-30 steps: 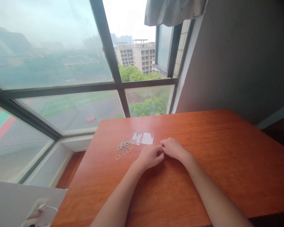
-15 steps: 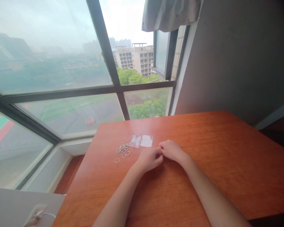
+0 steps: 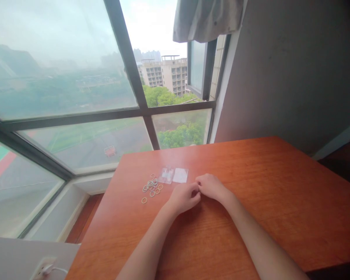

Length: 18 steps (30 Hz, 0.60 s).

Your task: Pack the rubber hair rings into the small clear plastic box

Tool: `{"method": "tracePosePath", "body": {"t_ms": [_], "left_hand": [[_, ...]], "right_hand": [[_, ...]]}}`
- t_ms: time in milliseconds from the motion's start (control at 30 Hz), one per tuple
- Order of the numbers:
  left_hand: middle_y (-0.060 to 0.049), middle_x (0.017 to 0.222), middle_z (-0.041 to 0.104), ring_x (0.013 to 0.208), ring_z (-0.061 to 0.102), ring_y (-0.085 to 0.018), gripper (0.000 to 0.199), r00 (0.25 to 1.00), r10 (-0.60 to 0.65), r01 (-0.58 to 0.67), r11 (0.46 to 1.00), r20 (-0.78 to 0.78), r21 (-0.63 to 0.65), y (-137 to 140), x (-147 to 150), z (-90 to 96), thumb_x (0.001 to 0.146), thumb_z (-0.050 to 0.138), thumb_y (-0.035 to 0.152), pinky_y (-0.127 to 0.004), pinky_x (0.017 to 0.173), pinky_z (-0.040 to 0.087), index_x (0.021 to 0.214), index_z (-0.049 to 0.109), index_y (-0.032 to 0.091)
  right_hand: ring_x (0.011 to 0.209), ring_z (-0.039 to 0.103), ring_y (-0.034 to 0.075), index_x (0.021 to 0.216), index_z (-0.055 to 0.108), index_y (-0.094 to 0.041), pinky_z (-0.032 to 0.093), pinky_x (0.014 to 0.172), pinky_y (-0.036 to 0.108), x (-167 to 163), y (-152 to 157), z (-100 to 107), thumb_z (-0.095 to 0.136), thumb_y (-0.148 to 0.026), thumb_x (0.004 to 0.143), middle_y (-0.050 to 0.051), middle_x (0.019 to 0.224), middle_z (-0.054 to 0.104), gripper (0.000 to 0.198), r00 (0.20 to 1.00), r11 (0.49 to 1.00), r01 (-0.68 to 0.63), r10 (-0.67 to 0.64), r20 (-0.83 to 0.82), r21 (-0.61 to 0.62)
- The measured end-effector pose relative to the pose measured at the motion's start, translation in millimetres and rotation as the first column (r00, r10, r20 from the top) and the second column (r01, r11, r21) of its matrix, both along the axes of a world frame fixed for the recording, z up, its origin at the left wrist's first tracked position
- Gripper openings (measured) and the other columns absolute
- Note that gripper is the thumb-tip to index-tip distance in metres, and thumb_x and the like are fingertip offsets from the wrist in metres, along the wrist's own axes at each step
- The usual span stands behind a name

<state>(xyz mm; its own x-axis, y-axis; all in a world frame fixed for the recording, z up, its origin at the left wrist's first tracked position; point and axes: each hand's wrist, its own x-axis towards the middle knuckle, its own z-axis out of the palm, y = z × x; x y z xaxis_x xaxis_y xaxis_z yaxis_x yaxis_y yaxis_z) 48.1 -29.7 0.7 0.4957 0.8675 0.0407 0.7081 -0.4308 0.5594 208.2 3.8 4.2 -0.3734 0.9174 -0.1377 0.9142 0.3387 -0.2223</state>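
Note:
My left hand (image 3: 185,197) and my right hand (image 3: 210,185) meet over the middle of the table, with curled fingers pinched close together. Whatever lies between their fingertips is hidden or too small to name. Left of my left hand, several small pale rings (image 3: 150,185) lie in a loose pile. One single ring (image 3: 144,200) rests apart, nearer to me. Just beyond my hands lies a clear plastic case (image 3: 166,175), spread flat, with a white square (image 3: 180,175) on its right side.
The brown wooden table (image 3: 280,194) reaches to the windows (image 3: 111,144) at the back. A grey wall (image 3: 286,77) stands on the right, and a curtain (image 3: 208,19) hangs above. At lower left, a plug sits in a wall socket (image 3: 46,268).
The view has tilted very slightly, so the scene sits a little lower. Both hands keep their place and their pinched pose; the rings and case lie as before.

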Motion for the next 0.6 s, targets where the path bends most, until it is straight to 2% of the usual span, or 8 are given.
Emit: {"method": "tracePosePath", "body": {"t_ms": [600], "left_hand": [[0.001, 0.064, 0.058, 0.056, 0.044, -0.010, 0.012, 1.000, -0.001, 0.000, 1.000, -0.011, -0.013, -0.1, 1.0, 3.3, 0.078, 0.049, 0.022, -0.022, 0.054, 0.026, 0.070, 0.055, 0.017]], "right_hand": [[0.081, 0.064, 0.021, 0.084, 0.072, -0.020, 0.036, 0.063, 0.026, -1.1, -0.4, 3.2, 0.049, -0.032, 0.086, 0.010, 0.089, 0.072, 0.026, 1.000, 0.999, 0.000, 0.001, 0.025, -0.039]]}}
